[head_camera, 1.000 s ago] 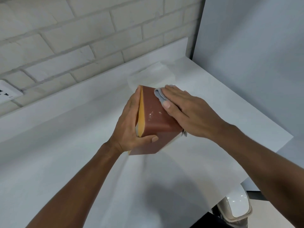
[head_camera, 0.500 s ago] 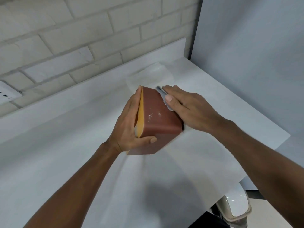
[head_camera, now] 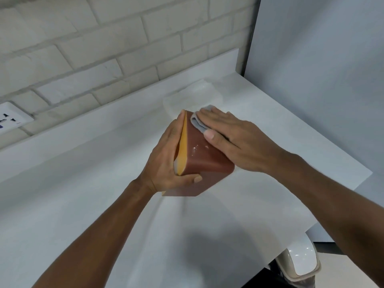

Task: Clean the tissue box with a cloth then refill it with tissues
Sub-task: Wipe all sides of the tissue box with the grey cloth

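A brown tissue box (head_camera: 204, 163) with a yellow-orange edge is tilted above the white counter (head_camera: 83, 204). My left hand (head_camera: 166, 163) grips its left side, thumb across the lower front corner. My right hand (head_camera: 234, 142) lies flat on the box's upper brown face and presses a folded grey cloth (head_camera: 198, 121) against it near the far end. A few pale specks show on the brown face below the cloth. A white pack of tissues (head_camera: 193, 96) lies on the counter just behind the box.
A white brick wall rises behind the counter, with a wall socket (head_camera: 10, 119) at far left. A grey partition (head_camera: 322, 80) closes the right side. A white lidded bin (head_camera: 299, 265) stands on the floor past the counter's right front corner.
My right hand has slid the cloth up along the box's face toward its far end. The left hand keeps the same grip on the box.
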{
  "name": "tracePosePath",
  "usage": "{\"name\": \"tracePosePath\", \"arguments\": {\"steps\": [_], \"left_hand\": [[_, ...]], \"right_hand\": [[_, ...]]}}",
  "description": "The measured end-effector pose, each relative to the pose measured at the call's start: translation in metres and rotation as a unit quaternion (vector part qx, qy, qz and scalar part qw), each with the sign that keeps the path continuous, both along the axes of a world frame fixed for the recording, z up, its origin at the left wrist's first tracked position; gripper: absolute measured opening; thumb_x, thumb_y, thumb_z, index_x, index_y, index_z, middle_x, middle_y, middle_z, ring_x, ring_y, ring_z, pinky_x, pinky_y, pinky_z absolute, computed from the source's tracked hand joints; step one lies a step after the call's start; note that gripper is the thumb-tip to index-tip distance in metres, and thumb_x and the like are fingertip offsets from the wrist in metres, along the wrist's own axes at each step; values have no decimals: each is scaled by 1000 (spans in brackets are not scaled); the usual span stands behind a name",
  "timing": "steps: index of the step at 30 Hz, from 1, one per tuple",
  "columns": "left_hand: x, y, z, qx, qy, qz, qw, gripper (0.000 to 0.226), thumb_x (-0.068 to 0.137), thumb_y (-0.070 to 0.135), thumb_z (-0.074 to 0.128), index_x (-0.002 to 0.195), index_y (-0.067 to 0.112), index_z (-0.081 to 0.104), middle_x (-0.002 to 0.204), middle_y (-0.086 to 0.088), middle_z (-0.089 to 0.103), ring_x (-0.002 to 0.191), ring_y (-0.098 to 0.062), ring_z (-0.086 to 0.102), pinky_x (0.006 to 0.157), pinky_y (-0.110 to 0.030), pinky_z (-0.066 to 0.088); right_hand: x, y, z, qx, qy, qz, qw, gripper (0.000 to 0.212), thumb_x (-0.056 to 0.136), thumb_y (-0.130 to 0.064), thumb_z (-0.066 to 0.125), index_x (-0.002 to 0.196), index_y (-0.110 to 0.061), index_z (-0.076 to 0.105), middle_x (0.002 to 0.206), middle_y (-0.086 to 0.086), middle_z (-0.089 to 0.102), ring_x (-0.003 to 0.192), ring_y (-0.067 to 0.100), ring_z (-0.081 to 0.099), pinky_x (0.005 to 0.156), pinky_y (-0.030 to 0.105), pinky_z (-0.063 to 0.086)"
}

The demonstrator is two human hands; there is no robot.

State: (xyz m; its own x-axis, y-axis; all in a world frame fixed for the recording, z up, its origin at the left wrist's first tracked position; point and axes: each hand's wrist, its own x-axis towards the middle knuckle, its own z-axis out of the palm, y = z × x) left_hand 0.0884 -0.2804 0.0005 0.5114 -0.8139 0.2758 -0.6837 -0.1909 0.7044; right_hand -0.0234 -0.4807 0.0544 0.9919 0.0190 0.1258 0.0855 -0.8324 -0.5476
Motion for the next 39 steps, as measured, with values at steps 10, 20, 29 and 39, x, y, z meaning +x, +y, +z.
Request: {"name": "tracePosePath", "arguments": {"steps": [10, 20, 29, 39], "left_hand": [[-1, -2, -1, -14, 14, 3, 1000, 139, 69, 91, 61, 167, 13, 0, 171, -1, 25, 155, -21, 33, 120, -54, 37], [-8, 0, -1, 3, 12, 0, 1000, 138, 67, 92, 61, 167, 16, 3, 167, 0, 29, 153, -23, 35, 119, -54, 38], [-6, 10, -8, -35, 36, 20, 999, 128, 71, 88, 62, 164, 24, 1, 169, -1, 29, 154, -22, 35, 121, -38, 35], [-3, 12, -13, -41, 20, 23, 999, 135, 72, 87, 62, 166, 9, 4, 170, -8, 28, 156, -27, 32, 122, -56, 34]], "right_hand": [[3, -3, 8, 46, 27, -50, 997, 48, 106, -45, 28, 149, -28, 42, 152, -10, 47, 148, 11, 27, 115, 22, 23], [-21, -25, -19, 91, 53, -70, 992, 59, 98, -56, 28, 154, -37, 31, 145, -35, 26, 145, -8, 13, 108, 2, 12], [-62, 10, -26, 49, -8, -53, 997, 58, 102, -58, 23, 155, -35, 25, 162, -21, 22, 148, -8, 14, 119, 14, 16], [-38, 16, -18, 50, -6, -94, 994, 62, 99, -65, 16, 155, -41, 24, 157, -37, 14, 152, -1, 7, 119, 47, 32]]}}
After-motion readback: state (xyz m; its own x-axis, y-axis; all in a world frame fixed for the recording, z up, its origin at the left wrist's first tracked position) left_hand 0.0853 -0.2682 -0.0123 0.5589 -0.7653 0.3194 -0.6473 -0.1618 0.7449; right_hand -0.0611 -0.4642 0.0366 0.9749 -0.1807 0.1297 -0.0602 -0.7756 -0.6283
